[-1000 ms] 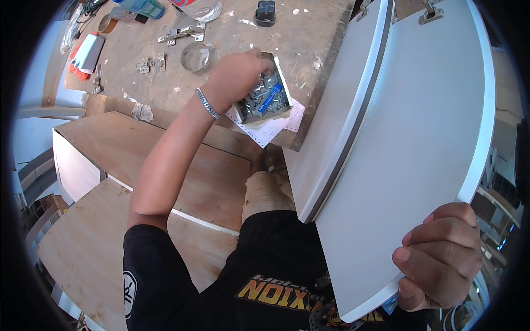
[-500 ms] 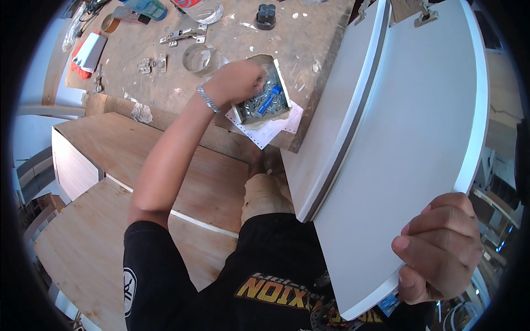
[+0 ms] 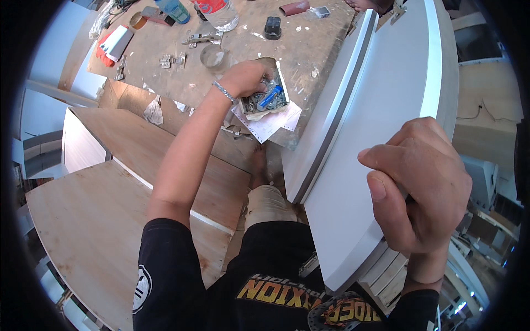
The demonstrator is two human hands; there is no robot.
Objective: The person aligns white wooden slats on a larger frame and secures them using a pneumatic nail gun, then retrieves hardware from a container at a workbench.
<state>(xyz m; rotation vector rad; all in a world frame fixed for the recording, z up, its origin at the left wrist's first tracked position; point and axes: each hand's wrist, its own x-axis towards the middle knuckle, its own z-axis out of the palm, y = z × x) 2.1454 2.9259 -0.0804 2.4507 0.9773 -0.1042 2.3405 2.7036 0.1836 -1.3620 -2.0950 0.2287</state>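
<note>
Leaning against the edge of the workbench (image 3: pixel 165 66), a large white panel (image 3: pixel 381 110) is held tilted, its upper end near the top of the view and its lower rounded corner close to the person's torso. A second white board with a grey edge (image 3: pixel 326 127) is seen just beside and beneath it, touching the bench edge. Plywood sheets (image 3: pixel 94 220) are laid flat below the bench, to the person's left.

The workbench surface is stained and scattered with small items. The right hand (image 3: pixel 419 187) is clamped on the lower edge of the white panel, with the thumb pressed flat on the face and the fingers wrapped around the rim. The left hand (image 3: pixel 251 77) is extended over the bench and is lowered into a small open box (image 3: pixel 265 94) filled with mixed metal hardware and one blue piece. The fingers are curled together inside the box; whether a part is pinched between them cannot be told. A metal bracelet (image 3: pixel 223 91) is worn on the left wrist.

The box is placed on loose sheets of white paper (image 3: pixel 273 124) at the near edge of the bench, just beside the grey-edged board. Farther back on the bench, a clear plastic bottle (image 3: pixel 221 14), a small black cap (image 3: pixel 272 27), a clear round lid (image 3: pixel 211 55) and metal hinges (image 3: pixel 201 37) are laid well apart from the box.
</note>
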